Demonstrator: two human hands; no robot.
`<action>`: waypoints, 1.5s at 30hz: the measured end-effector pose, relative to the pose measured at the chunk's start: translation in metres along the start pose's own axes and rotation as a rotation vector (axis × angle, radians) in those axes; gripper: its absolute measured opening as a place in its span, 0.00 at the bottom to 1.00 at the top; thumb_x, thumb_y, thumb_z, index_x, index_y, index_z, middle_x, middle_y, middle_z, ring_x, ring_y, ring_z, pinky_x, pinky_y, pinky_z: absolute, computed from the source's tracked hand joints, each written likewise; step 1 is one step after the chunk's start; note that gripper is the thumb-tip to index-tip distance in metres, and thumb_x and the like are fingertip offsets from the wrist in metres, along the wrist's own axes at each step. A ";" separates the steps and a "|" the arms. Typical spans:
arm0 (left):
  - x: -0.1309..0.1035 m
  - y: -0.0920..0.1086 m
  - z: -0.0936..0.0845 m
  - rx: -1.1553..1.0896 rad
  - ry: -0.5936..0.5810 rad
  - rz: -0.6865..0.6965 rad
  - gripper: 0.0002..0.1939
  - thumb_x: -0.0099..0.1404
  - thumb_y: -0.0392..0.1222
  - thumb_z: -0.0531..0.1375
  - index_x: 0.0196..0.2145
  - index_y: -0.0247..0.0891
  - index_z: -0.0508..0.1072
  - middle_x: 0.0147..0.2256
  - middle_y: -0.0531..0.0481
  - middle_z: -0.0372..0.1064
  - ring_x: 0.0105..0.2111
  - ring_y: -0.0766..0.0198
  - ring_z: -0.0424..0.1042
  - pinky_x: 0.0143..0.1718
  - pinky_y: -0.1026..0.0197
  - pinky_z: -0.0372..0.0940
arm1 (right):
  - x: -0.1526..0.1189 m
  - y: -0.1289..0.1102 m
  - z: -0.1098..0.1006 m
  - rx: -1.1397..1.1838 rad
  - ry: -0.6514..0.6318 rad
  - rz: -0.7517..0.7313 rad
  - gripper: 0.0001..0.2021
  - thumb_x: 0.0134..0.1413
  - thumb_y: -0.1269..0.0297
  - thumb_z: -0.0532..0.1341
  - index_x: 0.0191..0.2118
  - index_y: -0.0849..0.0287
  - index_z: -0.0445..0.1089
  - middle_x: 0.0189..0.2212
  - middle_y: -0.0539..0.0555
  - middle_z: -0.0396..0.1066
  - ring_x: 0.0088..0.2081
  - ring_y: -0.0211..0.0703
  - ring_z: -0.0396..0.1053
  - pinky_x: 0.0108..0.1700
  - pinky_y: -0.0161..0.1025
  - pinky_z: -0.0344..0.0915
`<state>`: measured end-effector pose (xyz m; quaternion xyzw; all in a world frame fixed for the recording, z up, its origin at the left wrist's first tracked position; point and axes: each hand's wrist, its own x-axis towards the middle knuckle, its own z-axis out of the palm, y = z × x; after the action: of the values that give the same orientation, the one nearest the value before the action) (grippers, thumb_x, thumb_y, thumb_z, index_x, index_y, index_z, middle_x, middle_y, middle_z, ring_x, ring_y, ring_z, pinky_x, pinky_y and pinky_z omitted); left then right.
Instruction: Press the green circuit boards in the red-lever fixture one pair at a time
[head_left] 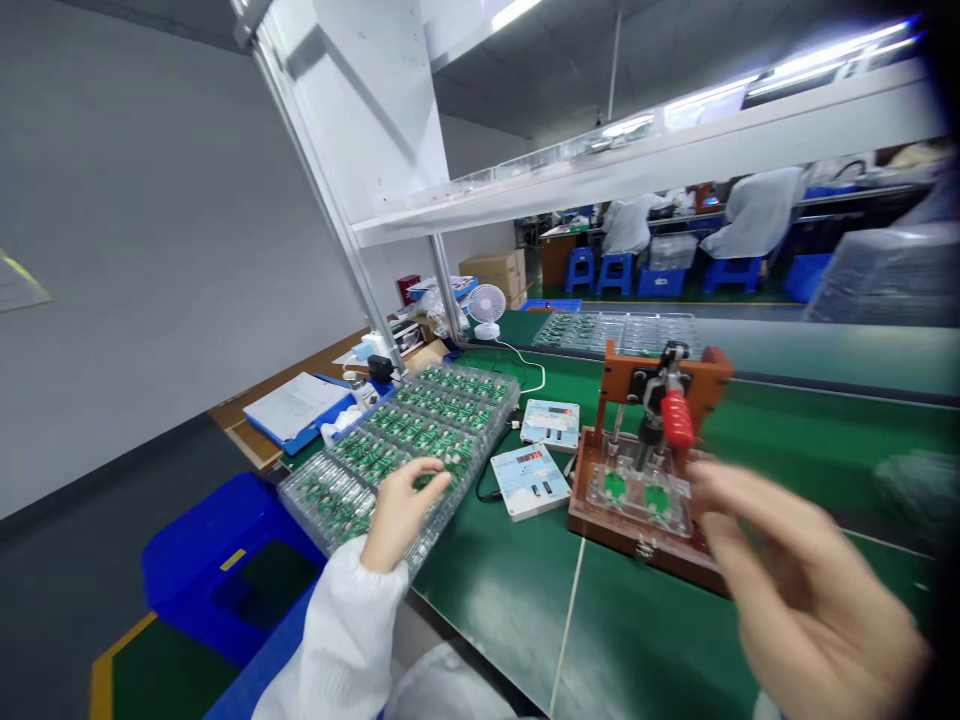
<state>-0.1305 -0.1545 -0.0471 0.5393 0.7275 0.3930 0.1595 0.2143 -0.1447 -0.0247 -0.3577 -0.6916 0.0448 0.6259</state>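
My left hand (403, 508) hovers over the near part of a clear plastic tray (346, 462) filled with small green circuit boards. Its thumb and forefinger are a little apart, and nothing shows between them. On the right, my right hand (802, 590) is blurred, with its thumb and forefinger apart beside the press fixture; no held thing shows. The fixture has a brown base (622, 540), an orange-brown upright frame (705, 378) and a toggle clamp with a red handle (677, 418). Two green boards (657, 499) lie in its clear holder (679, 515).
Two white meter boxes with red digits (531, 480) sit between tray and fixture. Behind them are a small white fan (487, 308) and another clear tray (622, 330). A white shelf (637, 170) spans overhead. A blue stool (217, 540) stands at left. People sit farther back.
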 end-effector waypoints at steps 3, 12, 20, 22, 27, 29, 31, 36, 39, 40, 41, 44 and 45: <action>-0.030 0.031 0.048 -0.291 -0.360 0.013 0.16 0.59 0.52 0.64 0.39 0.38 0.78 0.39 0.47 0.79 0.34 0.57 0.77 0.36 0.60 0.72 | -0.031 -0.006 0.008 0.102 -0.327 0.201 0.20 0.66 0.62 0.62 0.61 0.43 0.71 0.56 0.51 0.77 0.55 0.50 0.77 0.54 0.46 0.78; -0.082 0.048 0.127 -0.356 -0.768 0.047 0.09 0.59 0.45 0.66 0.36 0.38 0.80 0.35 0.49 0.79 0.31 0.61 0.75 0.35 0.62 0.69 | -0.116 0.018 0.006 0.278 -0.455 0.842 0.19 0.60 0.52 0.65 0.55 0.51 0.77 0.47 0.55 0.79 0.39 0.44 0.78 0.42 0.40 0.78; -0.100 0.033 0.147 -0.357 -0.995 -0.066 0.18 0.56 0.45 0.67 0.45 0.39 0.82 0.39 0.48 0.81 0.31 0.59 0.78 0.37 0.60 0.71 | -0.159 0.025 -0.021 0.266 -0.347 1.013 0.18 0.56 0.47 0.67 0.45 0.54 0.81 0.39 0.55 0.81 0.31 0.45 0.79 0.35 0.38 0.78; -0.096 0.032 0.147 -0.314 -0.983 -0.041 0.15 0.58 0.44 0.67 0.43 0.40 0.83 0.38 0.49 0.81 0.31 0.59 0.78 0.38 0.60 0.72 | -0.164 0.031 -0.030 0.217 -0.317 1.015 0.20 0.57 0.46 0.66 0.47 0.55 0.79 0.38 0.55 0.81 0.33 0.46 0.80 0.37 0.38 0.79; -0.085 0.039 0.158 -0.046 -0.666 0.455 0.08 0.72 0.41 0.61 0.43 0.45 0.81 0.43 0.51 0.81 0.44 0.54 0.78 0.50 0.52 0.69 | -0.152 0.043 -0.041 -0.139 -0.313 0.647 0.13 0.65 0.54 0.62 0.48 0.52 0.77 0.45 0.55 0.80 0.44 0.47 0.80 0.49 0.43 0.78; -0.085 0.041 0.169 0.057 -0.579 0.664 0.10 0.75 0.40 0.58 0.45 0.44 0.80 0.44 0.50 0.80 0.45 0.53 0.77 0.49 0.50 0.69 | -0.145 0.045 -0.039 -0.244 -0.351 0.461 0.11 0.69 0.59 0.59 0.49 0.51 0.76 0.47 0.55 0.80 0.49 0.49 0.78 0.54 0.46 0.76; -0.088 0.041 0.179 0.115 -0.557 0.776 0.09 0.75 0.38 0.57 0.45 0.43 0.79 0.44 0.49 0.80 0.45 0.53 0.76 0.47 0.50 0.70 | -0.144 0.047 -0.035 -0.304 -0.402 0.346 0.12 0.70 0.64 0.56 0.50 0.51 0.76 0.49 0.55 0.79 0.50 0.49 0.78 0.54 0.49 0.76; -0.097 0.031 0.176 0.037 -0.631 0.815 0.31 0.58 0.48 0.74 0.57 0.39 0.73 0.54 0.42 0.74 0.54 0.47 0.71 0.55 0.45 0.70 | -0.156 0.044 -0.033 -0.267 -0.555 0.297 0.16 0.64 0.73 0.55 0.50 0.50 0.76 0.51 0.54 0.78 0.52 0.49 0.76 0.54 0.50 0.76; -0.099 0.025 0.167 0.010 -0.659 0.805 0.29 0.58 0.54 0.73 0.53 0.40 0.75 0.54 0.42 0.73 0.56 0.45 0.69 0.57 0.42 0.69 | -0.161 0.039 -0.035 -0.245 -0.655 0.351 0.24 0.56 0.77 0.56 0.54 0.49 0.75 0.55 0.54 0.76 0.57 0.51 0.73 0.59 0.55 0.73; -0.100 0.024 0.165 0.002 -0.665 0.802 0.23 0.62 0.52 0.71 0.51 0.40 0.76 0.53 0.42 0.73 0.56 0.47 0.69 0.57 0.43 0.69 | -0.160 0.038 -0.035 -0.249 -0.689 0.371 0.26 0.54 0.77 0.56 0.56 0.48 0.74 0.56 0.54 0.75 0.59 0.52 0.71 0.60 0.57 0.71; -0.100 0.023 0.163 -0.003 -0.664 0.801 0.18 0.66 0.49 0.69 0.50 0.40 0.76 0.52 0.43 0.73 0.55 0.49 0.69 0.57 0.45 0.69 | -0.160 0.037 -0.035 -0.255 -0.719 0.390 0.28 0.52 0.77 0.56 0.57 0.49 0.73 0.58 0.54 0.74 0.61 0.53 0.70 0.61 0.58 0.70; -0.103 0.026 0.159 0.015 -0.623 0.798 0.15 0.71 0.43 0.63 0.54 0.41 0.74 0.54 0.44 0.73 0.56 0.50 0.69 0.57 0.46 0.68 | -0.163 0.038 -0.037 -0.260 -0.773 0.431 0.32 0.50 0.76 0.56 0.61 0.49 0.71 0.62 0.54 0.71 0.64 0.56 0.66 0.65 0.62 0.66; -0.104 0.028 0.155 0.020 -0.605 0.792 0.15 0.72 0.42 0.63 0.55 0.42 0.73 0.55 0.44 0.72 0.56 0.50 0.69 0.58 0.45 0.67 | -0.166 0.040 -0.039 -0.253 -0.776 0.432 0.32 0.51 0.74 0.56 0.62 0.48 0.71 0.63 0.54 0.69 0.65 0.57 0.65 0.65 0.62 0.65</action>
<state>0.0283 -0.1843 -0.1455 0.8656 0.3915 0.2423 0.1970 0.2599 -0.2219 -0.1753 -0.5238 -0.7845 0.2199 0.2484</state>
